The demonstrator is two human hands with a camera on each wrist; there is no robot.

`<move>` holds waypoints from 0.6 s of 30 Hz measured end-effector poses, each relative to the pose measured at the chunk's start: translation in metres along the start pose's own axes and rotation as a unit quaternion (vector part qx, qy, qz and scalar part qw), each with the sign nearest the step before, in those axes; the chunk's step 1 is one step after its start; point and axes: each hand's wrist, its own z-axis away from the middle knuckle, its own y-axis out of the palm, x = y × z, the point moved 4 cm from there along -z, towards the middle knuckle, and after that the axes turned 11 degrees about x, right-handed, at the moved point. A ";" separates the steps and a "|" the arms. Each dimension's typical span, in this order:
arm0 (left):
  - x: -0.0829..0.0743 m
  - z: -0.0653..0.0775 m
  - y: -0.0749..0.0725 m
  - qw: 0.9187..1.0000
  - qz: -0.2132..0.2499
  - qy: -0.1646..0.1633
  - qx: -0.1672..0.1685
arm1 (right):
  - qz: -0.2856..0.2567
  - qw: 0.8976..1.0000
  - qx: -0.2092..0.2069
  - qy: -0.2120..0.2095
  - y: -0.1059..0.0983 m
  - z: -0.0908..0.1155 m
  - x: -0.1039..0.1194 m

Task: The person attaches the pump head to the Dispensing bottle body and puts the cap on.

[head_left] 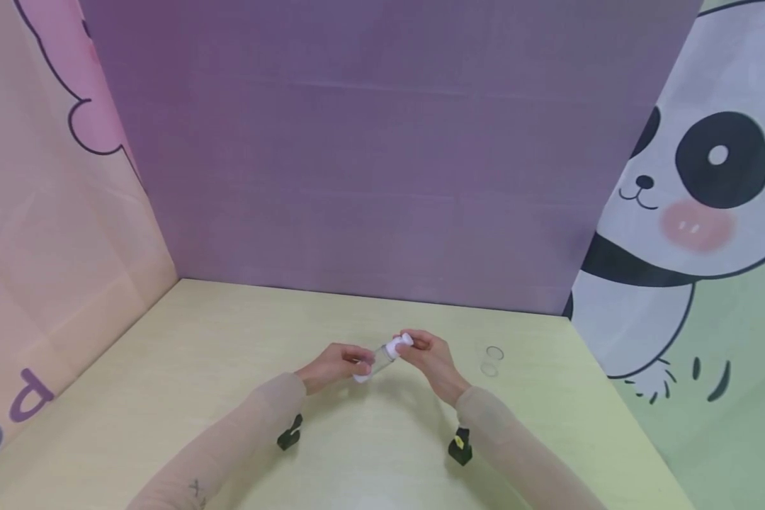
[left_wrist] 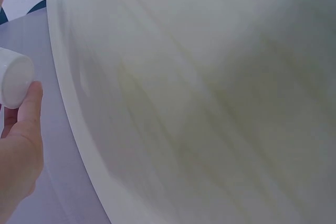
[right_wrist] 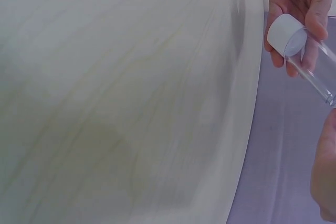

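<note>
Between the two hands, tilted above the table, is a small clear bottle with a white fitting on each end. My left hand holds its lower end, thumb and fingers around the white base. The right hand pinches the white top, which flares at its tip. In the left wrist view a white round end sits against a fingertip at the left edge. The right wrist view cuts off the bottle's upper end at its right edge.
Two thin clear rings lie on the pale table, right of the right hand. Black wrist devices hang beneath both sleeves. A purple wall rises behind the table, with cartoon-printed walls, one with a panda, at the sides.
</note>
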 end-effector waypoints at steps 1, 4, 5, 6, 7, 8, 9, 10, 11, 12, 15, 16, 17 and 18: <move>0.000 0.000 0.000 1.000 0.000 0.000 -0.001 | 0.002 1.000 0.000 0.002 0.000 0.000 0.000; -0.002 0.002 0.001 1.000 0.000 0.001 -0.006 | 0.015 1.000 -0.005 0.009 -0.001 0.000 0.000; -0.002 0.002 0.001 1.000 0.000 0.002 -0.007 | 0.020 1.000 -0.009 0.011 -0.001 0.000 0.001; -0.002 0.002 0.001 1.000 0.000 0.002 -0.008 | 0.026 1.000 -0.012 0.013 -0.001 0.000 0.001; -0.002 0.003 0.001 1.000 0.000 0.002 -0.009 | 0.032 0.999 -0.016 0.014 -0.001 0.000 0.001; -0.003 0.003 0.001 1.000 -0.001 0.003 -0.010 | 0.037 0.999 -0.020 0.016 -0.001 0.000 0.002; -0.003 0.003 0.001 1.000 0.001 0.002 -0.010 | 0.040 0.999 -0.024 0.018 -0.001 0.000 0.002; -0.003 0.003 0.001 1.000 0.001 0.003 -0.010 | 0.041 0.999 -0.028 0.020 -0.001 0.000 0.003; -0.003 0.003 0.001 1.000 0.001 0.003 -0.010 | 0.041 0.998 -0.031 0.021 0.000 0.001 0.003; -0.003 0.003 0.001 1.000 0.001 0.004 -0.010 | 0.041 0.998 -0.034 0.021 0.000 0.001 0.003; -0.004 0.003 0.002 1.000 0.001 0.006 -0.010 | 0.036 0.998 -0.040 0.020 0.000 0.001 0.004; -0.004 0.003 0.002 1.000 0.000 0.008 -0.010 | 0.036 0.998 -0.041 0.019 0.000 0.002 0.005; -0.004 0.003 0.002 1.000 0.000 0.010 -0.010 | 0.037 0.998 -0.043 0.015 0.000 0.002 0.005; -0.004 0.003 0.002 1.000 -0.001 0.011 -0.011 | 0.037 0.998 -0.044 0.014 0.000 0.002 0.006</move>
